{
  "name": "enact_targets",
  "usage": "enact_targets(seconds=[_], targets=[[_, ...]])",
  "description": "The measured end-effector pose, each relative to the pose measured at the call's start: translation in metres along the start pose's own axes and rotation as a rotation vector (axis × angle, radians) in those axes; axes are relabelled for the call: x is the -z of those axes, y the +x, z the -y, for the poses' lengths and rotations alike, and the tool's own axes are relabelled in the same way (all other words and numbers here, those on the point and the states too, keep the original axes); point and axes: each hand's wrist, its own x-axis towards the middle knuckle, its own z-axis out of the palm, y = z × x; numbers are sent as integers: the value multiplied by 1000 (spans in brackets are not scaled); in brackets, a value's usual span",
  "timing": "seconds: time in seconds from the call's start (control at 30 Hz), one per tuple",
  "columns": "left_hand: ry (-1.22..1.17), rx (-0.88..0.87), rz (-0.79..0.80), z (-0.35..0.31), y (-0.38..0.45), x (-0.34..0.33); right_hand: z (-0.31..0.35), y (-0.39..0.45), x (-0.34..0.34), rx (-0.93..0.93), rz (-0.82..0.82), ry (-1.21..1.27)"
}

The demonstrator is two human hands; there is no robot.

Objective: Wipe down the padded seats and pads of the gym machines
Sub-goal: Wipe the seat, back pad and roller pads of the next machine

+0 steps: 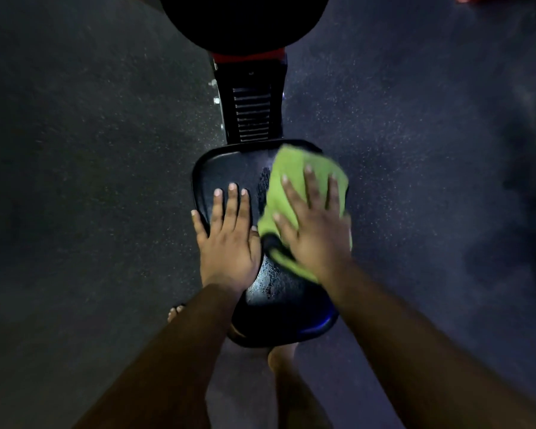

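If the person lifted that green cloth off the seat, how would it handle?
The green cloth would likely flop and drape, since it already lies bunched under the flat right hand. It probably weighs little. It may be damp, given the wet droplets on the seat.

Your cloth [294, 193] is bright lime green against the glossy black seat [229, 168], which carries pale speckled droplets. The floor [90, 150] is dark grey flecked with white. A red band [248, 57] crosses the black ribbed frame [251, 116].
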Motion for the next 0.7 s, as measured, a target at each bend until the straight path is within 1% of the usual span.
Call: enact_targets(seconds=[0.07,0.1,0.13,0.17,0.27,0.33,0.37,0.4,0.47,0.53,0.6,0.63,0.7], targets=[[-4,5,5,-2,0,2,-6,-75,-10,-7,31,59],[-7,10,6,-2,0,2,-8,-96,-14,-18,51,89],[-5,16,6,-2,0,2,-10,-99,-15,-33,75,119],[-3,20,5,-2,0,1,-11,-84,-14,-37,86,131],[-4,8,-15,0,-1,-4,-4,9,-6,-29,-1,95],[7,-7,-29,2,-1,-7,-1,68,4,-25,16,64],[10,-9,-30,3,0,-8,-1,79,7,-25,17,40],[10,-8,-27,3,0,-7,-1,74,7,-12,6,7],[0,-6,-21,2,-1,-5,-3,25,3,29,-11,-45],[0,1,-15,-1,0,-1,-8,-48,-5,43,12,22],[7,14,-8,-2,1,-1,-15,-89,-12,49,51,78],[12,15,-11,-2,0,-2,-19,-84,-12,56,75,85],[25,4,-16,0,0,-6,-18,-42,-8,69,70,72]])
